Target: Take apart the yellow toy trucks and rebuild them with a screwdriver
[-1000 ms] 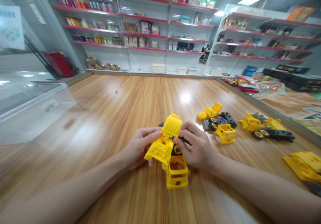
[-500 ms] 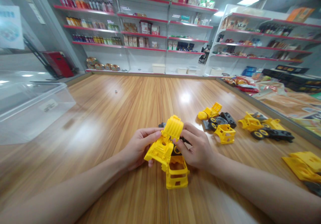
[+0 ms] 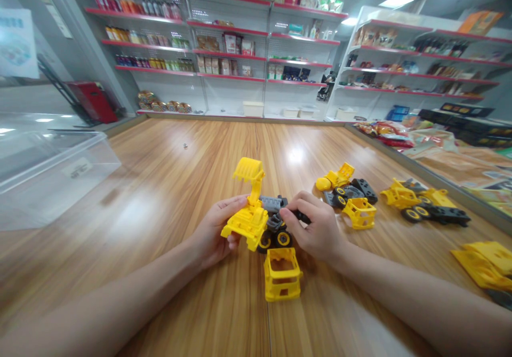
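At the left edge of the scene a clear plastic bin with a white label stands on the wood-grain surface, and beyond it is a red object. To the right of the bin, toward the far side, lies a tiny item, too small to make out. Far back, shelves with red edges carry bottles and packages.

Near the middle, the person's left hand is closed on a yellow digger piece, thumb on top, its toothed bucket raised above the base. Just right of that piece is a black and grey wheeled chassis with yellow hubs; on its near side a yellow cab frame rests on the surface. The right hand has its fingers drawn narrow at the chassis, a dark part showing between them; whether they grip it or only touch it cannot be told.

Farther right lie two groups of yellow and black toy vehicle parts, with more yellow parts at the near right edge. Packets lie beyond, on the far right.
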The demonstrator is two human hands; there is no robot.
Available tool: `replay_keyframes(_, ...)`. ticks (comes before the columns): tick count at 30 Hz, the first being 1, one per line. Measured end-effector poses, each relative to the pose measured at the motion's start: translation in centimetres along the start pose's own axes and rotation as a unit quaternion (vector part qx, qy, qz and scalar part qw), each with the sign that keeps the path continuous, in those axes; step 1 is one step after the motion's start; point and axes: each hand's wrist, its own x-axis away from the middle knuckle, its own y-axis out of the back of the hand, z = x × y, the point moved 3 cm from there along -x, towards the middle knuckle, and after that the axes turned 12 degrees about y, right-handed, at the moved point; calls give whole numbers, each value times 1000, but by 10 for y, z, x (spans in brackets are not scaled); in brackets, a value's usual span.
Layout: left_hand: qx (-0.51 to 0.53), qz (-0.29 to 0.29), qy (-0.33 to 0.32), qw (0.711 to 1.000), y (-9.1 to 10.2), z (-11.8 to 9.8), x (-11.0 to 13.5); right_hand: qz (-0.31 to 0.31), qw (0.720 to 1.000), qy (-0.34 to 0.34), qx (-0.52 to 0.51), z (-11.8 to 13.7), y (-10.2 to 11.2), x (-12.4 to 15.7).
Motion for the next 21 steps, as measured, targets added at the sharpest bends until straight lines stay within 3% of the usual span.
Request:
replay_keyframes(11,0,-22,2,1000,-1,-3,3,45,998,-13,33,-4,-5,2)
replay_keyframes(21,-7,-15,3,1000,-2,-2,2,43,998,-20,38,-5,-6,2)
